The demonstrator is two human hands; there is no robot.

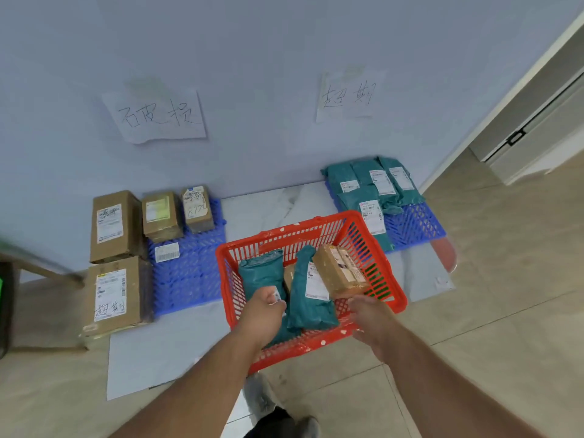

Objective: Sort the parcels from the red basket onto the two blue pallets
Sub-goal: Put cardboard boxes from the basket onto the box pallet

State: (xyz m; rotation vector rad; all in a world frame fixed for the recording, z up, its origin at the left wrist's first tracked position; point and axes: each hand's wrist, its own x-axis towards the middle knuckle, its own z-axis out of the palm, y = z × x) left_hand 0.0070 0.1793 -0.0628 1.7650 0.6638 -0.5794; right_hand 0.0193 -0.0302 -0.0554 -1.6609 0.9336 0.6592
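The red basket [316,225] stands on the floor between two blue pallets. In it lie a teal bag [262,270], a second teal bag [308,298] and a tilted brown box [339,270]. My left hand [267,306] grips the near end of the left teal bag. My right hand [369,316] holds the near end of the brown box, its fingers hidden beneath it. The left pallet [189,276] carries several brown boxes [113,226]. The right pallet [417,222] carries several teal bags [366,184].
Two handwritten paper signs [158,115] hang on the blue wall above the pallets. A grey mat [151,352] lies under the basket and pallets. A white door frame [505,99] rises at the right. A dark object [4,311] stands at the far left.
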